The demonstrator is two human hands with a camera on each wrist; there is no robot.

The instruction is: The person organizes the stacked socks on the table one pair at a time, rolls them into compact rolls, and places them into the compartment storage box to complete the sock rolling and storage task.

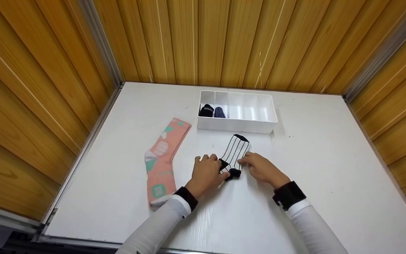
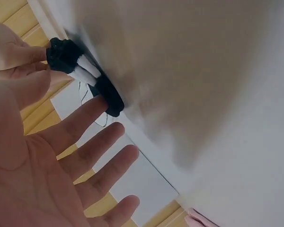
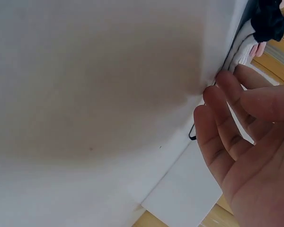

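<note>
A white sock with thin black stripes (image 1: 235, 151) lies on the white table between the hands, its black cuff pointing to the box. Its black heel and bunched black toe (image 1: 234, 173) lie at the near end. My left hand (image 1: 207, 173) rests at the sock's left side, index finger on the black heel (image 2: 110, 97), thumb by the toe, other fingers spread. At the right edge my right hand (image 1: 262, 169) touches the striped part with its fingertips; its thumb stands apart from the fingers in the right wrist view.
A white divided box (image 1: 236, 124) stands behind the striped sock. Its two left compartments hold a black rolled sock (image 1: 206, 110) and a navy one (image 1: 219, 112). Pink patterned socks (image 1: 164, 158) lie flat to the left. Wood-patterned walls (image 1: 210, 42) enclose the table's back and sides.
</note>
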